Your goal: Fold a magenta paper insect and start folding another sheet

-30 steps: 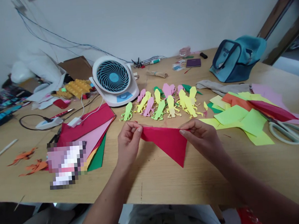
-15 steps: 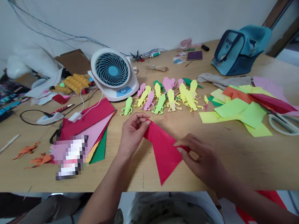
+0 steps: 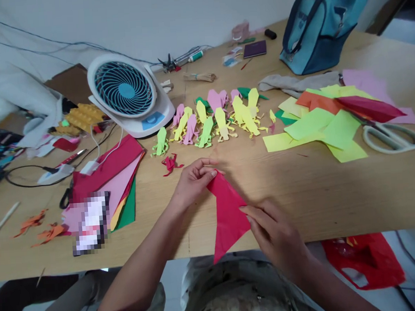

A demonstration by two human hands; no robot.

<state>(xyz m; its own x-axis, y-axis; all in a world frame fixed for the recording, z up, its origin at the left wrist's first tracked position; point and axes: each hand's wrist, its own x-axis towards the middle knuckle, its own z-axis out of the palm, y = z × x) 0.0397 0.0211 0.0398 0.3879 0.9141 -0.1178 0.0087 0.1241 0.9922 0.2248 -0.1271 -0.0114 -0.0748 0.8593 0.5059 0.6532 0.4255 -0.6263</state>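
Note:
A folded sheet of red paper [image 3: 228, 215] is held above the table's front edge, with one long point hanging down. My left hand [image 3: 196, 177] pinches its upper corner between thumb and fingers. On the right side, my right hand [image 3: 274, 226] grips the paper's edge the same way. Just beyond my left hand lies a small red paper figure [image 3: 171, 164]. Behind it stand several folded paper figures in green [image 3: 206, 132], yellow [image 3: 243, 115] and pink [image 3: 190, 129].
A white fan [image 3: 128, 90] stands at the back left. Stacked coloured paper [image 3: 105, 167] and a pixelated object [image 3: 91, 223] lie left, with orange paper figures [image 3: 49, 233]. At right are paper pieces [image 3: 312, 124], scissors [image 3: 393, 138] and a blue bag [image 3: 319, 29]. A red plastic bag [image 3: 364, 260] sits below.
The view has turned and shifted, so the small red paper figure now shows beyond my left hand. My right hand has moved slightly along the paper's edge. Both hands keep hold.

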